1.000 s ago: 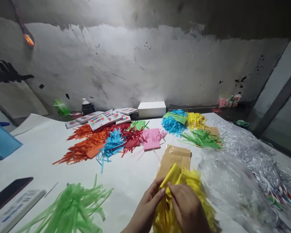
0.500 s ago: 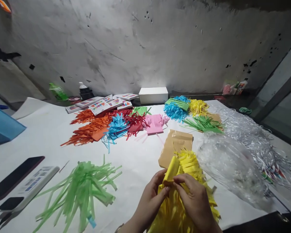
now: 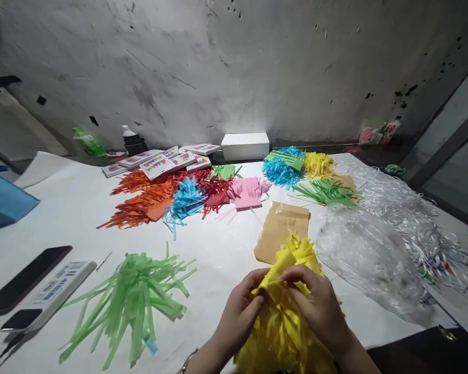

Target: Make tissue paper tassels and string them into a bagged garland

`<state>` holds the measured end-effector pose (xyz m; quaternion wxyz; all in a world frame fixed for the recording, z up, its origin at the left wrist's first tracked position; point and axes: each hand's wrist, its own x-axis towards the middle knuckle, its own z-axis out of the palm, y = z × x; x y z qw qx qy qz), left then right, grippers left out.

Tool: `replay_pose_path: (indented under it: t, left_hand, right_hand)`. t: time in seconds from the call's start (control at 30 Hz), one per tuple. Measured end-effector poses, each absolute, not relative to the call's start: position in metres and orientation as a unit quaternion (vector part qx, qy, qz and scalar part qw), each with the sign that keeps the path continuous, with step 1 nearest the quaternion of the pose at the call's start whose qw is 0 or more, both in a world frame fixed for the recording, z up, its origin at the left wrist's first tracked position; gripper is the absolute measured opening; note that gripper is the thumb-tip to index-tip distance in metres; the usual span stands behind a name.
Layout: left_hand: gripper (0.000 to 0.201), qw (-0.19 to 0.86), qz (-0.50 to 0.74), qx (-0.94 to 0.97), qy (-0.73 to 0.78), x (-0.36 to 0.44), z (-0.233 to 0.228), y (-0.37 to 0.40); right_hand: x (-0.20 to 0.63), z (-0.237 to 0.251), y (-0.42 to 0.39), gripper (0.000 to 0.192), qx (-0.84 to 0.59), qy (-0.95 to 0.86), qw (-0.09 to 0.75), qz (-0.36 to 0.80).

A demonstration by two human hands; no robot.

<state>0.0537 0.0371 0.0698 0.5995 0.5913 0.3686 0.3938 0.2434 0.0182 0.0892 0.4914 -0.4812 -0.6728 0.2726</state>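
Left hand (image 3: 239, 311) and right hand (image 3: 320, 306) each have a closed grip pinching the yellow fringed paper (image 3: 284, 327).

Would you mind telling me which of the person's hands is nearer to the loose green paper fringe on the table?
Left. The left hand sits just right of the green paper fringe; the right hand is farther right, across the yellow fringe both hands grip.

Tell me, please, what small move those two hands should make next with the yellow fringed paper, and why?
Probably keep rolling the uncut band a little tighter. The left hand and right hand both pinch the yellow fringed paper at its rolled top, which looks only partly wound, and loose strips fan out below the fingers, so the roll seems unfinished.
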Motion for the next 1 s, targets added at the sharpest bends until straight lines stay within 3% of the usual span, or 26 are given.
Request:
replay_pose_path:
  t: [0.13, 0.3, 0.4, 0.6, 1.0]
  left_hand:
    - [0.037, 0.585, 0.404, 0.596, 0.372, 0.054, 0.069, 0.039]
    - [0.035, 0.568, 0.414, 0.598, 0.385, 0.058, 0.073, 0.037]
    - [0.034, 0.568, 0.413, 0.600, 0.383, 0.060, 0.074, 0.035]
    - [0.032, 0.567, 0.406, 0.607, 0.380, 0.058, 0.072, 0.033]
    - [0.035, 0.555, 0.399, 0.616, 0.391, 0.057, 0.077, 0.032]
  right_hand:
    - [0.239, 0.088, 0.009, 0.016, -0.416, -0.795, 0.439, 0.046]
    - [0.226, 0.080, 0.001, 0.022, -0.464, -0.789, 0.403, -0.024]
    - [0.225, 0.074, 0.002, 0.029, -0.466, -0.766, 0.442, 0.001]
    - [0.230, 0.076, 0.007, 0.022, -0.466, -0.741, 0.479, 0.068]
    - [0.236, 0.085, 0.009, 0.015, -0.507, -0.660, 0.471, 0.291]
